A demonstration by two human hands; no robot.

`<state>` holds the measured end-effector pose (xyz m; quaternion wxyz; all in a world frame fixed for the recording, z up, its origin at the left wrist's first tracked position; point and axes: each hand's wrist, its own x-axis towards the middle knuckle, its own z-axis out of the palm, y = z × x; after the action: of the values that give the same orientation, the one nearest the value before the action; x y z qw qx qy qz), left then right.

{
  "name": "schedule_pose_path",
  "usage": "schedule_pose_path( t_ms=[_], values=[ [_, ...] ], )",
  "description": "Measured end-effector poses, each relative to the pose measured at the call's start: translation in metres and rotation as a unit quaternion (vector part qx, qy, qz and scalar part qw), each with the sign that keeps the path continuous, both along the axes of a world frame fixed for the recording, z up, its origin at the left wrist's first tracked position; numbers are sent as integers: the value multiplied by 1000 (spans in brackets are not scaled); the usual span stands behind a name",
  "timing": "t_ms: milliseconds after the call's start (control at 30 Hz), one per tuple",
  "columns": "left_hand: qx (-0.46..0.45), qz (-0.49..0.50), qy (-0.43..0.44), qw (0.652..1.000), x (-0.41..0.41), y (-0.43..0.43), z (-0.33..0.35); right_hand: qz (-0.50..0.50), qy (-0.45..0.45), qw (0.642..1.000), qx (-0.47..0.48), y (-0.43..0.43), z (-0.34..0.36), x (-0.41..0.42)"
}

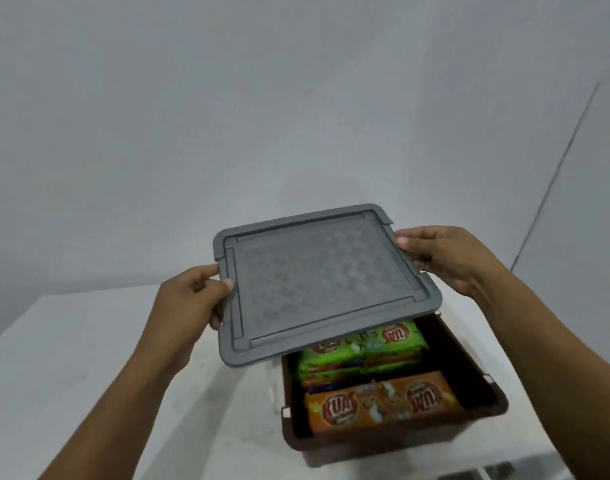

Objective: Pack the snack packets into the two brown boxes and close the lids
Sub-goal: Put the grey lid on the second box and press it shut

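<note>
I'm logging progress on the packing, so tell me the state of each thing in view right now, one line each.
Grey patterned plastic lid, off the box, held tilted above it.
Brown plastic box, open, filled with packets.
Green snack packets, inside the box, partly hidden by the lid.
Orange snack packets, inside the box, at its near side.
Left hand, grips the lid's left edge.
Right hand, grips the lid's right edge.

I'm in a bare indoor room, can't say what kind: plain grey walls [296, 98], white bench [71, 341] under me.
</note>
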<state>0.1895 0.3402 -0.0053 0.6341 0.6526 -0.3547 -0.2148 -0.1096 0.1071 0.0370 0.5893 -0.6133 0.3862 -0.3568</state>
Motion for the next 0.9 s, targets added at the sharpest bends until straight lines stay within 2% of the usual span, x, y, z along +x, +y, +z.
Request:
schedule_pose_path(
  t_ms=[200, 467, 667, 767, 900],
  values=[
    [80, -11, -16, 997, -53, -13, -24, -60, 82, 995, 4, 3, -36, -73],
    [195, 26, -92, 976, -88, -8, -47, -38, 219, 975, -7, 11, -71, -102],
    [217, 40, -122, 968, -93, -10, -52, -36, 214, 976, -25, 15, -81, -102],
    [196, 33, -79, 977, -94, -7, -58, -34, 184, 982, -8, 18, -89, -107],
    [166, 10, 75, 983, -92, 2, -72, -30, 145, 987, 68, 23, -108, -118]
  ],
)
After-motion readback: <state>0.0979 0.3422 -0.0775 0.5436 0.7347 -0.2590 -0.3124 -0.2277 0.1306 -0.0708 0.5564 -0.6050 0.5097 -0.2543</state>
